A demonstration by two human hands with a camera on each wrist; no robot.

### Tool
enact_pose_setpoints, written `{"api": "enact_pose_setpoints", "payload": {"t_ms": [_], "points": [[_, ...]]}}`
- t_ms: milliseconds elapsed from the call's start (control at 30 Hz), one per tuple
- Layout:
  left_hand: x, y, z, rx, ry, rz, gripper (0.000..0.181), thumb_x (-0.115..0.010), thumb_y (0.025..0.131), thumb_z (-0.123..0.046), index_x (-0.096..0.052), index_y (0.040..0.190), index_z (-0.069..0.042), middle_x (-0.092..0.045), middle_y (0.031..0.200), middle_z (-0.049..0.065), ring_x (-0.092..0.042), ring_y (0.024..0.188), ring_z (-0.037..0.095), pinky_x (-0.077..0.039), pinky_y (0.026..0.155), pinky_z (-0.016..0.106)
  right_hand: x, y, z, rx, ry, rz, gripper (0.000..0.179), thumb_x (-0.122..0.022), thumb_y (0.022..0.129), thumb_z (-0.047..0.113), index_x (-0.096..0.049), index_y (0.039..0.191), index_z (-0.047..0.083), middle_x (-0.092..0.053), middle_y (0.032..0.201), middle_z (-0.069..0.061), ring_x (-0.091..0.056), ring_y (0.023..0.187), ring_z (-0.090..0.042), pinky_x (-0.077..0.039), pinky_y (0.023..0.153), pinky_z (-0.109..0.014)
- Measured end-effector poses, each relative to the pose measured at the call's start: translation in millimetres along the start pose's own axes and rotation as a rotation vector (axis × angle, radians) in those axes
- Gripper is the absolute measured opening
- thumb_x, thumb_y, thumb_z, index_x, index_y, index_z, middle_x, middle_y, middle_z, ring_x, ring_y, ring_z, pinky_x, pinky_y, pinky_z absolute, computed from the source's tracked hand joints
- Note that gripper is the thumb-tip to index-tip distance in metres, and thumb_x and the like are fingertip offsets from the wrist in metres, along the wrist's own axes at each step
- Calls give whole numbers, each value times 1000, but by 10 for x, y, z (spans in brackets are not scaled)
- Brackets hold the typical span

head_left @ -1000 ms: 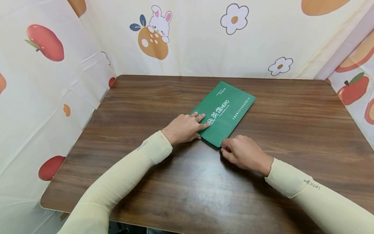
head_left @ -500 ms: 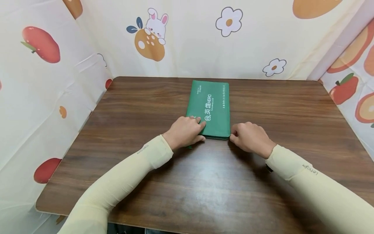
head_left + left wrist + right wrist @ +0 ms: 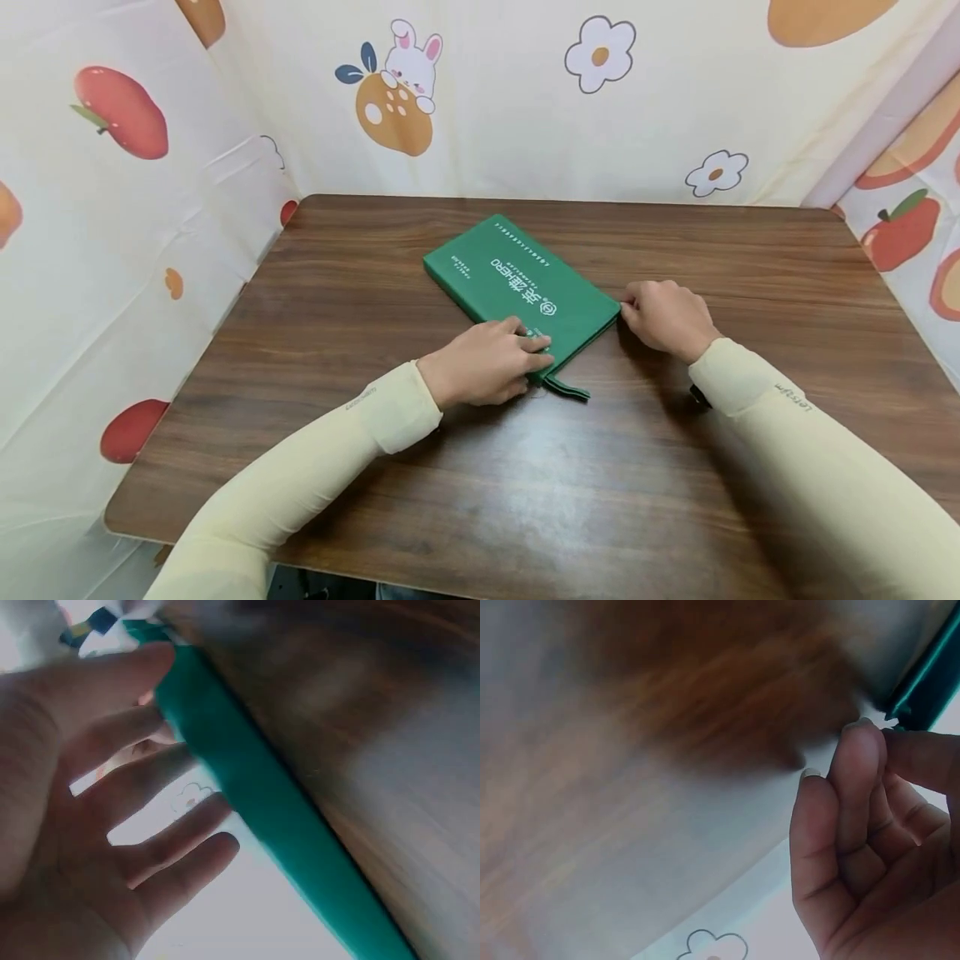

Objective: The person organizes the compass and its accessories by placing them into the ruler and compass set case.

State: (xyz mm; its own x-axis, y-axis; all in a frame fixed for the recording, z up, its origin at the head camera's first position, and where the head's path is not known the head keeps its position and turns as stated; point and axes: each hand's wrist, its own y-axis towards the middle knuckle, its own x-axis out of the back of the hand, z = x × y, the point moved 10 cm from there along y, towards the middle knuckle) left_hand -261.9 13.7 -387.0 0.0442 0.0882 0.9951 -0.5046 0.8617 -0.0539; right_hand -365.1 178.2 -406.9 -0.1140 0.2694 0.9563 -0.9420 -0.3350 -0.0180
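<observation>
A green notebook (image 3: 517, 287) with white lettering lies slanted on the brown table, cover up. My left hand (image 3: 491, 362) rests on its near end, fingers stretched over the cover. In the left wrist view, the thumb of that left hand (image 3: 97, 787) lies along the green spine and its fingers are spread. A short green ribbon (image 3: 567, 389) sticks out from the near corner. At the right corner, my right hand (image 3: 671, 318) pinches the notebook between thumb and curled fingers. The right wrist view has the right hand (image 3: 877, 832) at that corner, with only a strip of the notebook (image 3: 930, 682) visible.
The wood-grain table (image 3: 360, 275) has a rounded front left corner. White sheets printed with fruit and flowers hang behind it (image 3: 510, 108) and at both sides.
The notebook has turned anticlockwise on the table, its far end swinging left. My right hand has moved right and away with its corner; the left hand stays near the same spot. The ribbon now shows.
</observation>
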Motion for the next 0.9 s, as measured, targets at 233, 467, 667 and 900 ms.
{"api": "enact_pose_setpoints", "payload": {"t_ms": [233,467,667,900], "points": [[-39,163,142,47,-41,5,61,-77,89,-42,-58,144,-24,-52,141,9,-55,120,29,-56,83,36,-52,32,2,38,-6,-9,25,-48,96,11,-49,71,12,-39,56,-2,-43,53,-20,-32,45,-36],[-165,274,232,90,-85,115,69,-68,89,-52,-47,151,-31,-38,157,14,-49,130,48,-51,98,43,-25,39,13,66,-6,-46,26,-48,93,10,-42,68,13,-35,55,-1,-39,51,-18,-28,45,-33],[-203,300,213,84,-37,139,67,-63,92,-54,-45,152,-31,-39,156,13,-50,129,47,-53,94,43,-1,39,29,73,-25,-45,25,-50,89,9,-40,66,13,-32,54,0,-34,51,-17,-27,44,-33],[-206,265,229,79,-61,151,66,-64,93,-52,-45,152,-30,-38,156,13,-49,130,48,-50,99,43,-18,63,-42,114,-25,10,19,-54,92,13,-49,74,15,-45,61,0,-46,57,-20,-34,48,-36]]}}
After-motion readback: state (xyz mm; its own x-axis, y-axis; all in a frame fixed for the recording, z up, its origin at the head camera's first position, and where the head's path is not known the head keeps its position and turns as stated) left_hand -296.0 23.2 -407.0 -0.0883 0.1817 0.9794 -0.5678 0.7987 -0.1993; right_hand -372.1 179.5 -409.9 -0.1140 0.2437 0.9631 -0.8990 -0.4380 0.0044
